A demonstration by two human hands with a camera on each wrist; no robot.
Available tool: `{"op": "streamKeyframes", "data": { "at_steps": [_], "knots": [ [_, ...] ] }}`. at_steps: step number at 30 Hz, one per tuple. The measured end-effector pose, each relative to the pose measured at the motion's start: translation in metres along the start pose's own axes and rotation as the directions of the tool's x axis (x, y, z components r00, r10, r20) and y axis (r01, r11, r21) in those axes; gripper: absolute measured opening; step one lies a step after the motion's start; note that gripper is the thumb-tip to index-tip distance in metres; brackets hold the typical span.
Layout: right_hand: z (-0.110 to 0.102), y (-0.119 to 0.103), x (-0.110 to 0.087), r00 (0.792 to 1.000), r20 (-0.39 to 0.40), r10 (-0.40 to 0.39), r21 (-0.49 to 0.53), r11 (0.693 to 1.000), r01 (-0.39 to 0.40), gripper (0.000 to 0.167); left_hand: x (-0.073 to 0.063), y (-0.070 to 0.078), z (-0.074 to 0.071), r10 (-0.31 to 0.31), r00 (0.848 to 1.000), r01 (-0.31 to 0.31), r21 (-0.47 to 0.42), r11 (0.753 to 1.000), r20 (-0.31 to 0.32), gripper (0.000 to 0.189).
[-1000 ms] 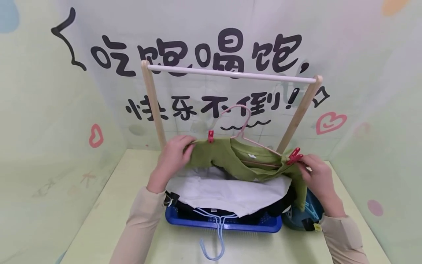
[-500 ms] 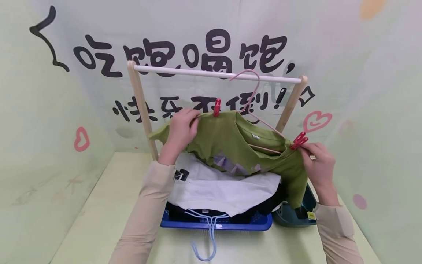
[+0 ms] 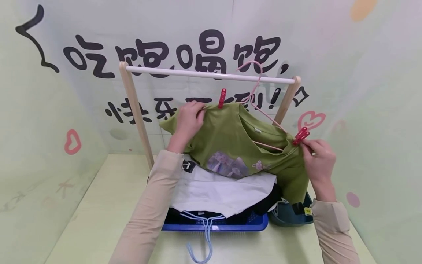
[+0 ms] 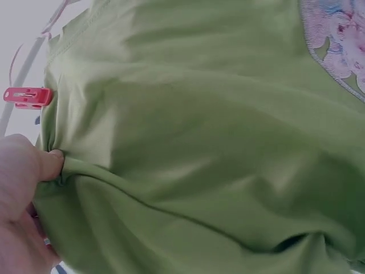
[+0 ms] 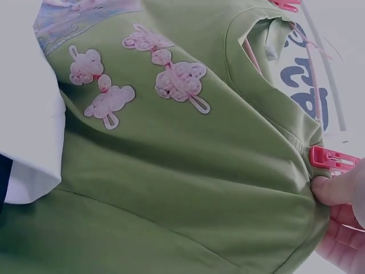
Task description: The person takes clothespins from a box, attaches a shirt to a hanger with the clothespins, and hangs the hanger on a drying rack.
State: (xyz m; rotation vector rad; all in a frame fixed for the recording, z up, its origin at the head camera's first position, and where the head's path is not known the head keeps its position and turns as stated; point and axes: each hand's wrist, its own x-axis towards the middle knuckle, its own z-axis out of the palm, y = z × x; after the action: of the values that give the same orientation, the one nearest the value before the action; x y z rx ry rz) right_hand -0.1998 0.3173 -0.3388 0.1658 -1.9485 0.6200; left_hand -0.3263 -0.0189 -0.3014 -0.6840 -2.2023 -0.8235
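Green shirt (image 3: 221,134) between both hands (image 3: 189,123) (image 3: 319,163)

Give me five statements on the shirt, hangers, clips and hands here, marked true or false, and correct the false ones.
1. The left hand pinches the green shirt. True.
2. The right hand holds the white garment. False: the right hand pinches the green shirt beside a red clip.
3. The pink hanger shows through the shirt's neck opening. True.
4. The blue hangers hang from the white bar. False: their hooks jut past the front of the blue basket.
5. A red clip sits on either side of the neckline. True.
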Motion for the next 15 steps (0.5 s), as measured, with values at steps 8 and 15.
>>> {"op": "streamKeyframes", "data": {
  "at_steps": [8,15],
  "knots": [
    [0.002,0.007,-0.010,0.995,0.081,-0.062,-0.041,0.997,0.066,0.007,-0.010,-0.014,0.013,-0.033,0.996,0.034,-0.011,0.999,0.085,0.017],
    [0.008,0.010,-0.014,0.991,0.097,-0.097,-0.007,0.995,0.098,0.007,-0.009,-0.023,0.020,-0.079,0.989,0.078,0.013,0.997,0.121,0.020]
  ]
}}
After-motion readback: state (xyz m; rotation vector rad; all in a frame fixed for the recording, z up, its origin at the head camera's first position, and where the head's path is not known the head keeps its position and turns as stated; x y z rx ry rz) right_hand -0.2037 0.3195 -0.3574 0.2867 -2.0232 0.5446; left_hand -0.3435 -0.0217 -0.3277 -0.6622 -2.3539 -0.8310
